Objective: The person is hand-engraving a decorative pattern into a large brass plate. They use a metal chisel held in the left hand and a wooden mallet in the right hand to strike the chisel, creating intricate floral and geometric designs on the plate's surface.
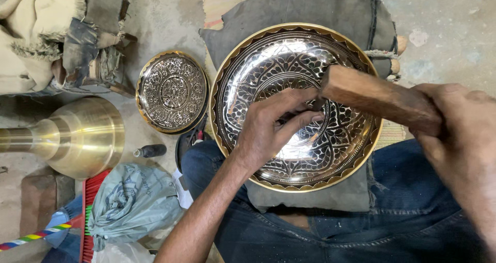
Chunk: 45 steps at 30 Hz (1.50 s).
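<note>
Large plate: one engraved brass plate (297, 105), silvered and black in the pattern with a gold scalloped rim, lying flat on a dark grey cloth (310, 10) across the person's lap.
Left hand: the left hand (268, 126) reaches in from below, forearm slanting up, wrist bent; fingers pinched narrow on a small tool at the plate's middle, the tool itself mostly hidden.
Right hand: the right hand (460, 129) comes in from the right edge, closed around a wooden mallet (380, 99) whose head sits over the left fingertips.
Small plate: one smaller engraved plate (173, 91), on the floor just left of the large one.
Brass vessel: one plain brass bell-shaped piece (77, 136), lying on its side at the left.
Bags: one grey-green plastic bag (132, 201) with faint dark print, crumpled, lower left.
Bottle: one small dark bottle (151, 151) between vessel and knee.
Broom: one red brush (89, 211) with a rainbow-striped handle.
</note>
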{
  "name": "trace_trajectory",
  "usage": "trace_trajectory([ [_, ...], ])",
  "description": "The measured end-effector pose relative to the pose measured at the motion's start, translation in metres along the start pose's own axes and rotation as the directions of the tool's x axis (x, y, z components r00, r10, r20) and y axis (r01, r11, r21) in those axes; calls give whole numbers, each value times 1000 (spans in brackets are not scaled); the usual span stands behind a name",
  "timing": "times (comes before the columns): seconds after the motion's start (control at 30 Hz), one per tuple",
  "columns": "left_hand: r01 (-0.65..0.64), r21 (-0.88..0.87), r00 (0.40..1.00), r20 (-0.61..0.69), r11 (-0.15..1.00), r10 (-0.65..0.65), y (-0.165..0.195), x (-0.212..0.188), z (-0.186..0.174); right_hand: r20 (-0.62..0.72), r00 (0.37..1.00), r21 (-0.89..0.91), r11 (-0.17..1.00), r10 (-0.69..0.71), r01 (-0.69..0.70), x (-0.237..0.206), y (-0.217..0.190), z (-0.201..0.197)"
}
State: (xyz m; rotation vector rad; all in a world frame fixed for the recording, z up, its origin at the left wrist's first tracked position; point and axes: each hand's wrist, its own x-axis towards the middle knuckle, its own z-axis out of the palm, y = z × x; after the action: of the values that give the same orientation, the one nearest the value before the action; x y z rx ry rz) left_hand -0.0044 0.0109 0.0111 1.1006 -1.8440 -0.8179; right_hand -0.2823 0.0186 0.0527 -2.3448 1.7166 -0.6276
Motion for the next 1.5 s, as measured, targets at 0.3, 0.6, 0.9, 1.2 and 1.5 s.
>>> trace_trajectory([
  [0.3, 9, -14, 1000, 7, 1000, -9, 2, 2, -1, 108, 993, 25, 999, 39, -42, 5, 7, 6],
  [0.6, -117, 155, 993, -5, 981, 119, -2, 3, 1, 140, 977, 215, 958, 161, -189, -1, 10, 6],
  [0.9, 20, -15, 999, 43, 1000, -19, -8, -1, 1, 120, 980, 459, 866, 160, -198, -7, 5, 7],
  [1.2, 33, 28, 998, 49, 999, -34, -11, -1, 4, 123, 992, -101, 995, 5, 7, -11, 5, 9],
  [1.5, 48, 65, 995, 82, 997, -54, -8, -1, 1, 178, 927, 194, 911, 331, -363, -18, 7, 15],
])
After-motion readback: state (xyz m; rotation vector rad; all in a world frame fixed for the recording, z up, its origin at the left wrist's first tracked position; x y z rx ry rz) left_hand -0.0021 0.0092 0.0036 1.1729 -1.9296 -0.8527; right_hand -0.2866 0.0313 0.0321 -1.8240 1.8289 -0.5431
